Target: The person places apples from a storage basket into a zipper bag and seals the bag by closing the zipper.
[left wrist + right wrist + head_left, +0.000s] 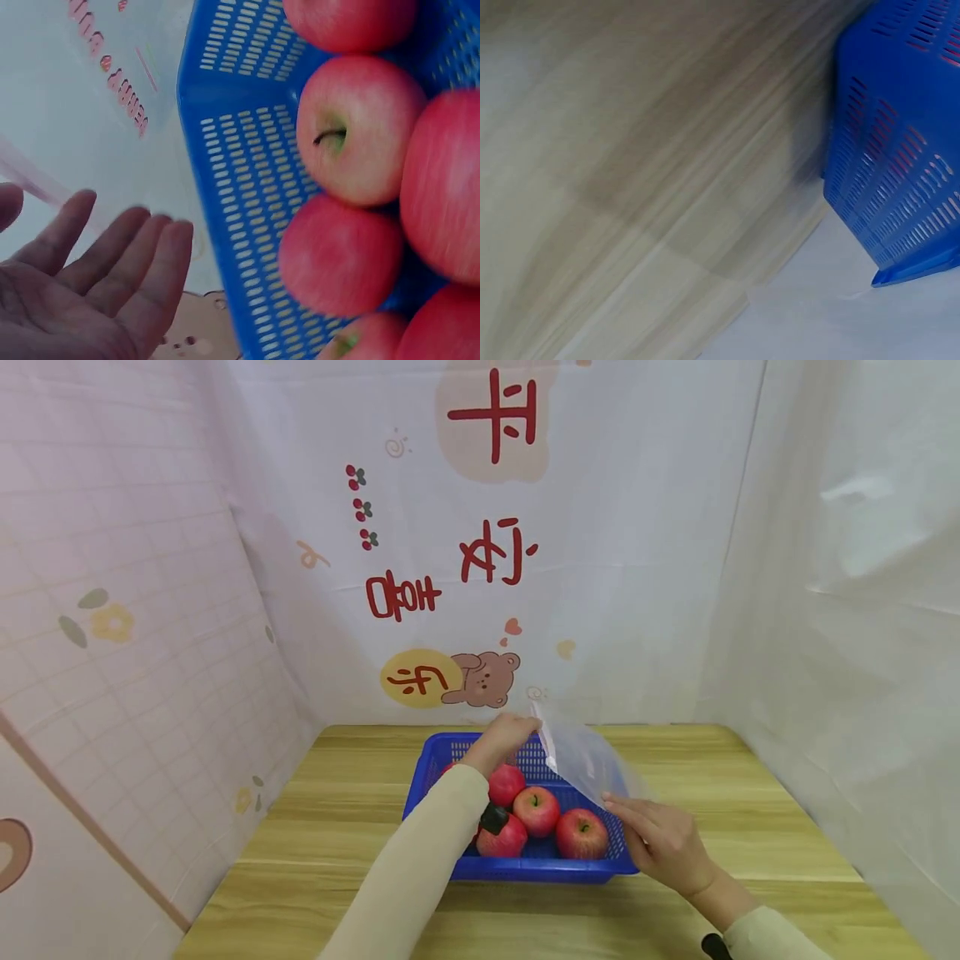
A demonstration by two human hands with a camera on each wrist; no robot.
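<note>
Clear, flat plastic bag with a pinkish strip along one edge [585, 756]: held slantwise over the far right part of a blue, slotted plastic basket [528, 867], strip toward the left. Basket sits on a wood-grained tabletop [757, 802]; round red-and-yellow apples [536, 811] lie inside it. No apple visible in the bag.

Left hand [506, 739] reaches across the basket to the strip. Seen from the wrist, its fingers are long, loosely spread, thumb apart; cannot tell how firmly they touch the film. Right hand [663, 842], at the basket's right side, appears to pinch the bag's lower edge between fingers and thumb; thumb mostly hidden, and the right-wrist view leaves the hand out.

Step in hand, my reading: the bag's mouth is being handled, filling not begun. Next move seems to call for the left fingers to part the thin layers at the strip, the right keeping the edge steady.

Writing: red Chinese characters [492, 415] on the pale wall covering [637, 527], turned sideways; I read 平安喜乐, the last on a yellow disc [397, 670] beside a brown cartoon bear [491, 677]. Left-wrist view has pink lettering [127, 101], perhaps ending "ERRY", too blurred to be sure; whether on bag or wall, cannot tell. No brand made out.
</note>
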